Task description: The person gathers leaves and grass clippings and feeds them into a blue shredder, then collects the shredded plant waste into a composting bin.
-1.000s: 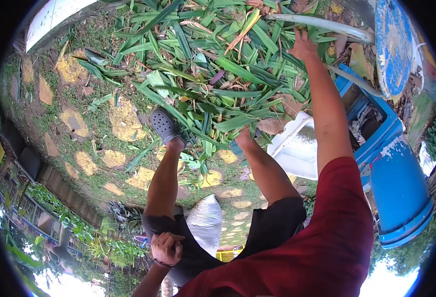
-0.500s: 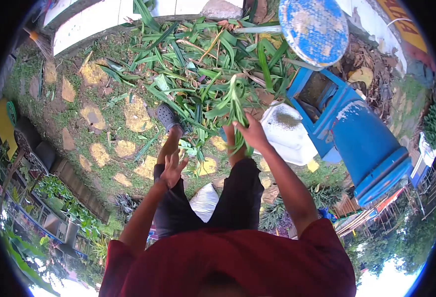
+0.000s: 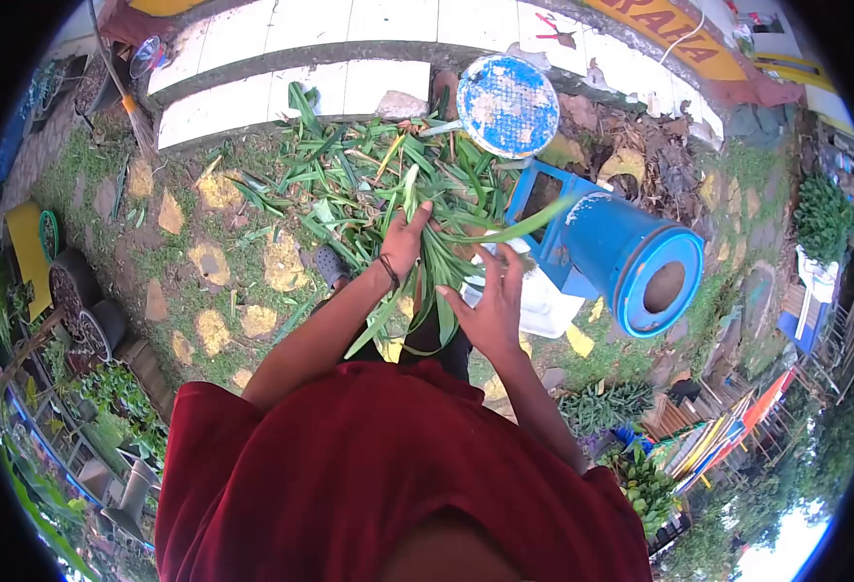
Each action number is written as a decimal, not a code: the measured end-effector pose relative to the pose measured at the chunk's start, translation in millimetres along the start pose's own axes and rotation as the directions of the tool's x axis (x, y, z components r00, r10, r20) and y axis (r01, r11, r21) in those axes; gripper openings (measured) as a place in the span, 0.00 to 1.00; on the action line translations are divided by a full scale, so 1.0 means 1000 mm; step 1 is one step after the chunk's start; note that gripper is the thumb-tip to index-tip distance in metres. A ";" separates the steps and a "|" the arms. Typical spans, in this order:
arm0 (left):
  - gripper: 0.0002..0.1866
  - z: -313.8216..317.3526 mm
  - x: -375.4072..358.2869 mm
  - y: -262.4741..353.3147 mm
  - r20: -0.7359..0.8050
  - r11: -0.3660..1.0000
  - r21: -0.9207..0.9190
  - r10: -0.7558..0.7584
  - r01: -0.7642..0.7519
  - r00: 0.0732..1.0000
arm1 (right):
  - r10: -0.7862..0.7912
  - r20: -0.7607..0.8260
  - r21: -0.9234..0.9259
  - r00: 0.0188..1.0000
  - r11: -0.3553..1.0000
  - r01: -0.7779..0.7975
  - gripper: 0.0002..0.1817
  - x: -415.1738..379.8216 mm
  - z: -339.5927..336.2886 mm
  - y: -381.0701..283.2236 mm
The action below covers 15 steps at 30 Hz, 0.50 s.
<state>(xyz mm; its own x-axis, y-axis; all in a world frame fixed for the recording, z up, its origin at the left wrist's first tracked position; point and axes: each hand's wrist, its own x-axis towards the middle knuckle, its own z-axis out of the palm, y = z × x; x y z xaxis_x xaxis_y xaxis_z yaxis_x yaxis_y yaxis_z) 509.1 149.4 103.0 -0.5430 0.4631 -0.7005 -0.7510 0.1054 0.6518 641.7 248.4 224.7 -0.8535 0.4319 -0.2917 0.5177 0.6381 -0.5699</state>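
My left hand [image 3: 404,242], with a dark band at the wrist, is closed around a bunch of long green leaves [image 3: 437,260] near its pale upper end. The leaves fan out downward and to the right in front of my legs. My right hand [image 3: 493,301] is beside the bunch on its right, fingers spread, thumb near the hanging leaves. Behind the bunch lies a pile of cut green leaves [image 3: 349,175] on the ground.
A blue machine [image 3: 621,242] with a round opening stands at the right. A blue and white round seat [image 3: 508,105] is behind it. A white tray [image 3: 548,303] lies near my right hand. White tiled ledges [image 3: 388,24] run across the back; a broom [image 3: 136,116] is at the left.
The leaf bunch has passed from my right hand to my left. My left hand has moved up and right to it, and my right hand has opened. The view has shifted, showing more of the ledges.
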 end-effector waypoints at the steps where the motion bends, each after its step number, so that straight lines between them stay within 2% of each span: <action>1: 0.22 0.006 0.003 0.005 0.017 1.000 0.004 0.009 -0.009 1.000 | -0.082 -0.227 -0.092 0.970 0.994 0.063 0.48 -0.005 -0.017 -0.006; 2: 0.22 0.013 0.006 0.008 0.023 0.999 0.009 0.039 -0.039 0.999 | -0.013 -0.232 -0.050 0.973 0.999 0.002 0.53 -0.012 -0.033 -0.009; 3: 0.23 0.024 0.005 0.011 0.035 0.998 0.015 0.065 -0.066 0.997 | -0.002 -0.254 -0.057 0.967 0.998 -0.013 0.53 -0.017 -0.043 -0.010; 4: 0.23 0.052 -0.018 0.036 0.015 0.986 0.079 0.143 -0.144 0.990 | -0.085 -0.321 -0.116 0.943 0.992 0.049 0.54 -0.021 -0.053 -0.009; 5: 0.23 0.074 -0.024 0.035 0.049 0.986 0.079 0.143 -0.147 0.988 | -0.171 -0.377 -0.184 0.910 0.977 0.107 0.56 -0.024 -0.064 -0.006; 6: 0.21 0.091 -0.030 0.033 0.104 0.992 0.025 0.117 -0.120 0.988 | -0.179 -0.292 -0.254 0.939 0.962 0.104 0.59 -0.026 -0.073 -0.006; 7: 0.20 0.108 -0.036 0.029 0.152 0.996 -0.027 0.093 -0.089 0.984 | -0.171 -0.306 -0.261 0.937 0.961 0.090 0.59 -0.028 -0.074 0.000; 8: 0.20 0.128 -0.042 0.025 0.188 0.979 -0.202 0.017 0.022 0.982 | 0.012 -0.245 0.045 0.970 0.999 -0.001 0.58 -0.032 -0.066 0.010; 9: 0.21 0.145 -0.047 0.027 0.206 0.980 -0.200 0.063 -0.021 0.976 | 0.165 -0.122 0.340 0.979 0.933 -0.115 0.57 -0.038 -0.058 0.019; 10: 0.21 0.160 -0.053 0.036 0.218 0.957 -0.283 0.003 0.060 0.976 | 0.217 0.005 0.693 0.976 0.703 -0.160 0.52 -0.045 -0.055 0.028; 12: 0.22 0.187 -0.056 0.055 0.301 0.883 -0.411 -0.101 0.225 0.948 | 0.299 0.027 0.645 0.954 0.724 -0.245 0.41 -0.078 -0.051 0.034; 13: 0.23 0.198 -0.058 0.056 0.374 0.836 -0.442 -0.158 0.325 0.914 | 0.373 0.084 0.777 0.924 0.556 -0.295 0.35 -0.093 -0.054 0.033; 14: 0.22 0.210 -0.062 0.055 0.378 0.849 -0.398 -0.195 0.349 0.905 | 0.436 0.151 0.874 0.887 0.361 -0.326 0.30 -0.106 -0.058 0.033; 15: 0.21 0.214 -0.063 0.045 0.490 0.829 -0.358 -0.225 0.430 0.842 | 0.483 0.063 0.883 0.874 0.381 -0.275 0.26 -0.115 -0.064 0.030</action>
<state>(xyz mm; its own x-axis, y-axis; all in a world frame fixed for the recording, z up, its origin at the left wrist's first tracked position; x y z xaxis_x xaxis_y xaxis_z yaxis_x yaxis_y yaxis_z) 590.0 313.3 238.3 -0.1044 0.7977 -0.5940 -0.9904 -0.0290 0.1351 758.9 259.1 290.4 -0.4994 0.6450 -0.5784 0.3788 -0.4379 -0.8153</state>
